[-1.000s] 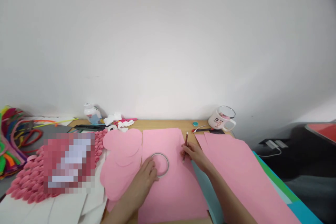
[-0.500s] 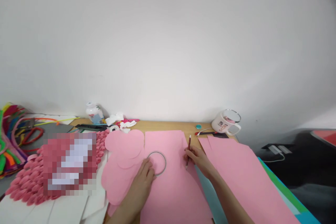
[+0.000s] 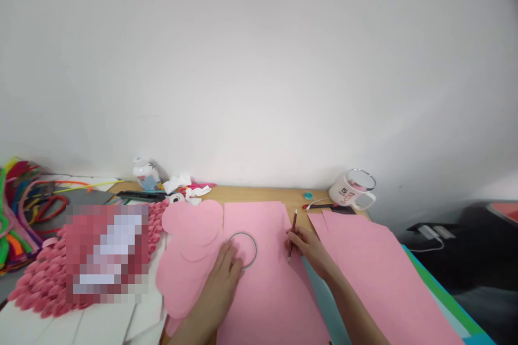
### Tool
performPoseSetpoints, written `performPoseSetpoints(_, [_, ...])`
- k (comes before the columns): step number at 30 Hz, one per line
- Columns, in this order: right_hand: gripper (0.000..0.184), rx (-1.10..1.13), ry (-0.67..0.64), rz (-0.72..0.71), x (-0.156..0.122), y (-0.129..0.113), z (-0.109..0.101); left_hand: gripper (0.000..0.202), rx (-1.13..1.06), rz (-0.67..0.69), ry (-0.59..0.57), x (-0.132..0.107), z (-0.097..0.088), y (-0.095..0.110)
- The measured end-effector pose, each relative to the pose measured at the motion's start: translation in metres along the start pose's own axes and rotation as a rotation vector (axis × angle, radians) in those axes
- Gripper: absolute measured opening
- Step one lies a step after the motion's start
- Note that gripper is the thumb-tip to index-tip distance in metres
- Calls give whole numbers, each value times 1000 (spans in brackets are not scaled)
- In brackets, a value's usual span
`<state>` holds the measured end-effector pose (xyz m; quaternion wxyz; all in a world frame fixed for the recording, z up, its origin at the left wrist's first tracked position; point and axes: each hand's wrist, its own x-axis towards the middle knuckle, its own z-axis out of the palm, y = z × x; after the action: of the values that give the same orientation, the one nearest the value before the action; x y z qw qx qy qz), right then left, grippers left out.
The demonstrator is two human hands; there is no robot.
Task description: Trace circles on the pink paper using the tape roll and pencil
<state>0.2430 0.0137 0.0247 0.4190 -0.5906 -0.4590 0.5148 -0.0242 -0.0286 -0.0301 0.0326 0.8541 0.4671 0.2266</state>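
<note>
My right hand pinches a dark red pencil, held nearly upright with its lower end at the right side of a pink paper sheet. A thin grey ring lies flat on the same sheet. The fingers of my left hand are bent over the ring's left edge and hold it against the paper; part of the ring is hidden under them. Left of that hand are several overlapping pink paper cutouts with rounded, scalloped edges.
More pink sheets lie at the right. A white mug and a small teal disc stand near the wall. At the left are a pink braided piece, red-handled scissors, colourful strips and a white bottle.
Both hands, the ring and the pencil keep nearly the same places on the sheet. The view has shifted very slightly, so the mug appears a little further right.
</note>
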Motion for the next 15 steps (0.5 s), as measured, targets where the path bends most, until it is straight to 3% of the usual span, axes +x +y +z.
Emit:
performPoseSetpoints(7, [49, 76, 53, -22, 15, -5, 14, 53, 99, 19, -106, 12, -4, 9])
performPoseSetpoints(15, [40, 123, 63, -191, 38, -33, 75, 65, 188, 43, -188, 22, -4, 15])
